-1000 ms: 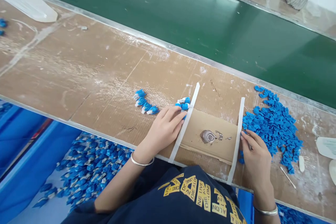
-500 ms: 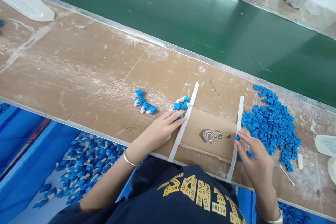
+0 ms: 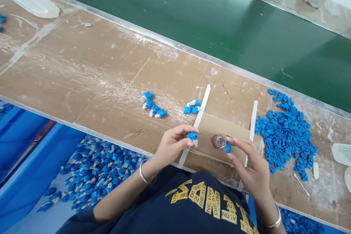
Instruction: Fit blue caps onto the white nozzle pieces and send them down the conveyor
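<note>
**Item 1:** left hand (image 3: 174, 144), raised above the bench edge, fingers clenched in a pinch on a blue-and-white plastic piece (image 3: 192, 137), held at the fingertips.

**Item 2:** right hand (image 3: 251, 164), thumb and forefinger closed on a small blue plastic piece (image 3: 227, 147), held apart from the other piece and just beyond a small glass vial (image 3: 219, 141).

**Setting:** both hands are over a cardboard pad (image 3: 216, 124) framed by two white strips (image 3: 252, 120). Loose blue pieces lie heaped at right in a pile (image 3: 285, 135); a short row of blue-and-white assemblies (image 3: 153, 105) sits at left, on a cardboard-topped bench (image 3: 82, 65). A blue bin of the same assemblies (image 3: 95, 172) lies below the bench edge, and a green conveyor belt (image 3: 208, 18) runs beyond it.

**Step, as judged:** one piece in each hand, mid-assembly, it seems — the pose calls for the two to be brought together and lined up.
</note>
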The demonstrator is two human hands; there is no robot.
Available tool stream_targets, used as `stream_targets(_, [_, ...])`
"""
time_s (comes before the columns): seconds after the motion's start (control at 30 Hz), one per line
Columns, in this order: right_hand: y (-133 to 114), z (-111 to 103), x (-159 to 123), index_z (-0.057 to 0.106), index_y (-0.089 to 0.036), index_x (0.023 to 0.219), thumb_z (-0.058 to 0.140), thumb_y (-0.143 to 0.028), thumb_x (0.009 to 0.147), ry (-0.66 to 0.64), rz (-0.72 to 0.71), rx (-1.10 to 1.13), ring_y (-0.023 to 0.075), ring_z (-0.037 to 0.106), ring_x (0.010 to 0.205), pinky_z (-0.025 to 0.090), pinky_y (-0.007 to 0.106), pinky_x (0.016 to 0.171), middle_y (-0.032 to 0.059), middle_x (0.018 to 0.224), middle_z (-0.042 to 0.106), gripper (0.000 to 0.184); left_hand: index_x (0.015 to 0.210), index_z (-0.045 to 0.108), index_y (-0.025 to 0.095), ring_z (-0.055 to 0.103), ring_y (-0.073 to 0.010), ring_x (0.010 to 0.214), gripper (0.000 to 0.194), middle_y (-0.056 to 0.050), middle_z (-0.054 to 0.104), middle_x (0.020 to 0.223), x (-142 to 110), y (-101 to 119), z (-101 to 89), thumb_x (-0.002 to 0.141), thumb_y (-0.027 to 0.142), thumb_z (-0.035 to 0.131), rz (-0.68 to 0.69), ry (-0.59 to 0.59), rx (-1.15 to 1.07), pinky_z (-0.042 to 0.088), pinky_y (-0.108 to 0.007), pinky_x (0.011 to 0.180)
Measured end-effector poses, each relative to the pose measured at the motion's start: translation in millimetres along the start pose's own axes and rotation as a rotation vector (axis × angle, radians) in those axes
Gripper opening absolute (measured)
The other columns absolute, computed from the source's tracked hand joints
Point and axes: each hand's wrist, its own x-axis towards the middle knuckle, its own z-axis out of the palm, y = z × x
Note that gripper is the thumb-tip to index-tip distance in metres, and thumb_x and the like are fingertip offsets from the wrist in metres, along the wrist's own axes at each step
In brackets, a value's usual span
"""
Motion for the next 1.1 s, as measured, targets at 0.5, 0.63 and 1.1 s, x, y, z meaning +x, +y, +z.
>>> stream_targets(0.5, [-20,20,-12,0.069,-0.029,0.115,0.068,-0.019,0.088,0.157,0.261,0.560,0.0246,0.073,0.103,0.063,0.042,0.087,0.0070,0.110,0.076,0.029,0.082,0.053,0.017,0.052,-0.0060,0.045,0.055,0.004,0.062,0.061,-10,-8,71.3,0.060,0.052,0.090,-0.265,-0.155,-0.557,0.034,-0.014,0.039])
stream_targets(0.63, [-19,20,-10,0.071,-0.032,0.112,0.067,-0.012,0.087,0.089,0.126,0.362,0.0234,0.071,0.107,0.061,0.043,0.089,0.0049,0.116,0.074,0.032,0.080,0.052,0.017,0.046,-0.0034,0.043,0.054,0.006,0.060,0.062,-11,-6,72.2,0.060,0.050,0.090,-0.256,-0.147,-0.569,0.034,-0.014,0.039])
stream_targets(1.1, [-2,-12,-7,0.058,-0.025,0.131,0.053,-0.025,0.095,-0.145,-0.188,-0.127,0.0251,0.060,0.125,0.052,0.045,0.098,0.0082,0.128,0.069,0.037,0.086,0.059,0.018,0.055,-0.0099,0.055,0.036,0.000,0.064,0.071,-17,4,48.2,0.081,0.051,0.075,-0.017,-0.148,-0.013,0.044,-0.021,0.051])
